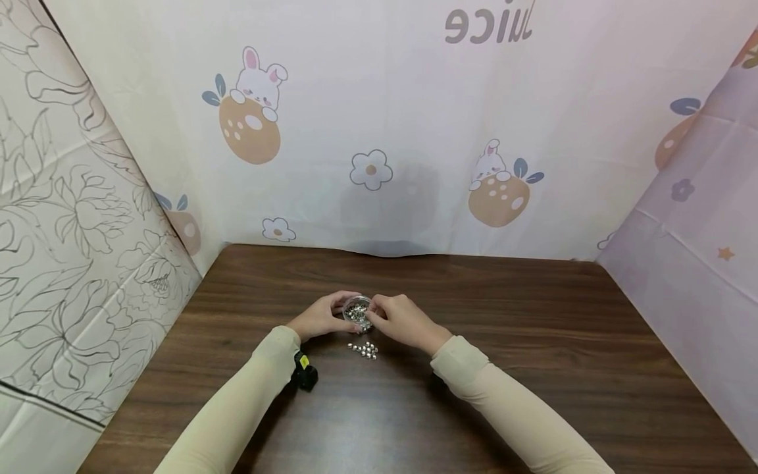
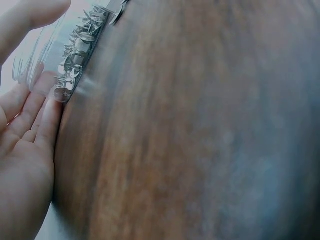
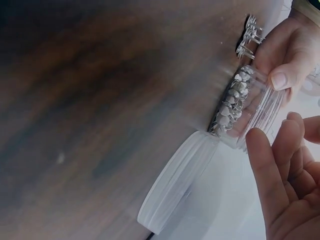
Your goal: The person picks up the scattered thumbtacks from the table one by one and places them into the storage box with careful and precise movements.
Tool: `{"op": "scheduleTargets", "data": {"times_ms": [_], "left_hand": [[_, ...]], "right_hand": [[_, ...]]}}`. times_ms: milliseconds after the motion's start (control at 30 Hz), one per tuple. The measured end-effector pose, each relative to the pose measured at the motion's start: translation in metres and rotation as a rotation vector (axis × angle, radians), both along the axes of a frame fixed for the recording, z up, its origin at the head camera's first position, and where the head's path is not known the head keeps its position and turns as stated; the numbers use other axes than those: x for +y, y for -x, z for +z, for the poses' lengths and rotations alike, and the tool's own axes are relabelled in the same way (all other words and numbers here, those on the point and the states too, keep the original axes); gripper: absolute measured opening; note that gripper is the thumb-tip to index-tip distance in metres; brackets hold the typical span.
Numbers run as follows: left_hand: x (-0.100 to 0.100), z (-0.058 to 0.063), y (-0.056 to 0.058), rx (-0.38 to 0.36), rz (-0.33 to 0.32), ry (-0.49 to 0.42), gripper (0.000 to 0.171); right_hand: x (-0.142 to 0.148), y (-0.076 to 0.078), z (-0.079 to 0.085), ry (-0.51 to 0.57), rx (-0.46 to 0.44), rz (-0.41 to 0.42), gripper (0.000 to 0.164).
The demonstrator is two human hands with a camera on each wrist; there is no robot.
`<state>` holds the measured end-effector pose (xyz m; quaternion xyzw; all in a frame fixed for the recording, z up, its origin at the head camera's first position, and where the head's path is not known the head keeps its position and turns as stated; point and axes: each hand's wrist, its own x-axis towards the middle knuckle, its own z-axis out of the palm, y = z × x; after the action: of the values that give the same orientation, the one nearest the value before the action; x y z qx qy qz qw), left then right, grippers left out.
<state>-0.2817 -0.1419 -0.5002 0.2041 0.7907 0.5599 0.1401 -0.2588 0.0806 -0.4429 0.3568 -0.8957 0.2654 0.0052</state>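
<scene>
While the left hand (image 1: 322, 317) holds a small clear jar (image 3: 260, 116) from the side, with its thumb near the front and its other fingers round the back, the right hand (image 1: 405, 321) reaches to the top of that jar from the other side. The jar stands on the brown table (image 1: 568, 342), between the two hands, with no lid on it. Lots of shiny tacks (image 3: 232, 102) sit at the bottom of it. A little bunch of loose tacks (image 1: 368, 351) lies on the table near the jar, on the side close to the person, and some of their pins seem to stick up. The round lid (image 3: 175, 181) lies just beside the jar, and the right hand seems to hide it from the head view. The right hand's fingertips are close together by the rim, but I cannot tell if they pinch a tack or nothing. It looks like the step in hand is moving tacks a few at a time, though I cannot say whether they go in or come out. The next move seems to need a soft, careful pinch, away from the sharp ends, with the left hand keeping the jar steady so it does not tip.
</scene>
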Motion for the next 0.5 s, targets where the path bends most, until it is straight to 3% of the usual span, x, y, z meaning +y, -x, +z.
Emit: {"op": "scheduleTargets", "data": {"times_ms": [300, 500], "left_hand": [[0.0, 0.001, 0.0, -0.004, -0.026, -0.009, 0.071], [0.001, 0.025, -0.014, -0.001, -0.055, -0.001, 0.07]], "right_hand": [[0.005, -0.009, -0.001, -0.109, -0.001, 0.102, 0.01], [0.006, -0.014, -0.004, -0.18, -0.082, 0.163, 0.008]]}}
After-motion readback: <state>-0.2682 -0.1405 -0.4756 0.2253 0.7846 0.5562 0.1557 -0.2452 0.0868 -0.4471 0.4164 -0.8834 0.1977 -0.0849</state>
